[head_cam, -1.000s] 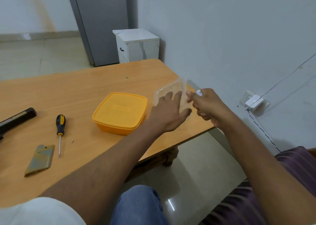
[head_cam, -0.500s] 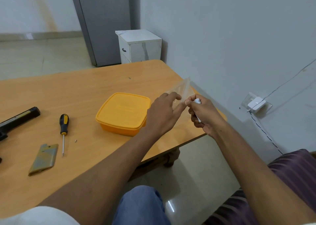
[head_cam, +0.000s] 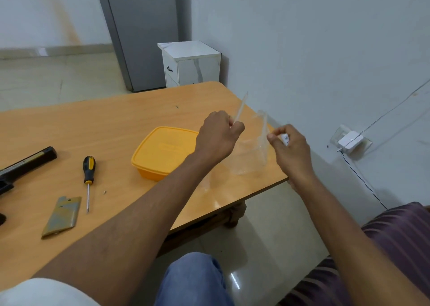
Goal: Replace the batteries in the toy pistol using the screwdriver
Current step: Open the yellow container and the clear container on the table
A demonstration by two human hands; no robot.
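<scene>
Pulling apart a clear plastic box (head_cam: 250, 156) above the right end of the counter (head_cam: 121, 128), the person is grasping its lid with the left hand (head_cam: 218, 138), while the right hand (head_cam: 290, 147) is pinching the box rim and also keeping a small white thing, maybe a battery, between its fingers. Judging from the loose cover plate (head_cam: 61, 216) and the tiny screw (head_cam: 104, 191) lying on the counter, the opening of the toy pistol (head_cam: 22, 166) seems done, and putting in fresh batteries and screwing the cover back are still waiting. The pistol is lying at the far left edge, its long axis slanting, with its visible end pointing up and right. The screwdriver (head_cam: 88, 180) is lying just right of it, handle away from the person, tip toward them.
</scene>
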